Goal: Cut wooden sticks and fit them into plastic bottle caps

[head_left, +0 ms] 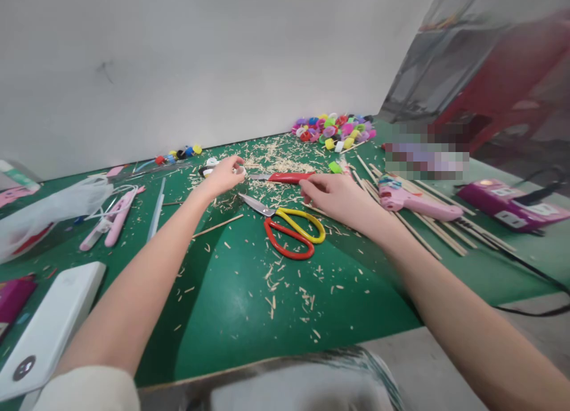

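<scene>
My left hand point(226, 174) is closed, with its thumb and fingers around a small white plastic ring point(241, 170). Just behind it lie black and white plastic rings point(210, 164). My right hand point(336, 196) has its curled fingers at the rear end of the handle of a red-handled knife point(289, 177); part of the grip is hidden. The knife's blade points left, towards my left hand. Scissors point(285, 221) with one red and one yellow handle lie between my forearms, blades pointing up-left.
Wood shavings point(269, 155) cover the green table point(222, 316). A heap of coloured plastic rings point(333, 129) stands by the wall. At right are wooden sticks point(431, 227), a pink glue gun point(418, 208) and a purple box point(507, 203). A white power bank point(57, 322) lies at left.
</scene>
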`<act>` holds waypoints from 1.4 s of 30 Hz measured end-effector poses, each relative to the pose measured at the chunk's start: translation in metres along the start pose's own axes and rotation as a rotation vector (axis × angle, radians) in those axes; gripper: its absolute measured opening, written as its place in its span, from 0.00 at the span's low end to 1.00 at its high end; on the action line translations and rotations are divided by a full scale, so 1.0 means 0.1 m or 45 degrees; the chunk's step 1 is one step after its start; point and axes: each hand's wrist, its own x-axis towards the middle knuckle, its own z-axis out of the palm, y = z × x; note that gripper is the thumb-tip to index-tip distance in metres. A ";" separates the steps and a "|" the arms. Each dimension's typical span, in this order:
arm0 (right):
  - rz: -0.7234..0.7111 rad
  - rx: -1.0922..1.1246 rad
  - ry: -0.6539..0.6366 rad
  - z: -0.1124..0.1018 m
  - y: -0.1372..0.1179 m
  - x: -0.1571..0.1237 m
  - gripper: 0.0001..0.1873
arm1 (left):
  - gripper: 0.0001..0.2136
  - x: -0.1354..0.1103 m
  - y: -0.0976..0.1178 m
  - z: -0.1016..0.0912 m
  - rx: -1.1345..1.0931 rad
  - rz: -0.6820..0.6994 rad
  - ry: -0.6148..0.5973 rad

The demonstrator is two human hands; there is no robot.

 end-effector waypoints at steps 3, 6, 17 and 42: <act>0.026 0.023 0.051 -0.03 0.02 0.00 0.19 | 0.15 -0.13 0.04 -0.06 -0.363 0.021 -0.044; 0.028 0.034 0.052 -0.02 0.03 0.00 0.18 | 0.13 -0.36 0.14 -0.10 -0.496 0.006 -0.064; 0.053 -0.106 0.117 -0.03 0.07 -0.01 0.17 | 0.06 -1.15 0.53 -0.22 -0.304 0.122 -0.248; 0.196 -0.107 0.495 -0.54 0.08 -0.41 0.10 | 0.16 -1.36 0.33 -0.06 -0.057 0.080 -0.276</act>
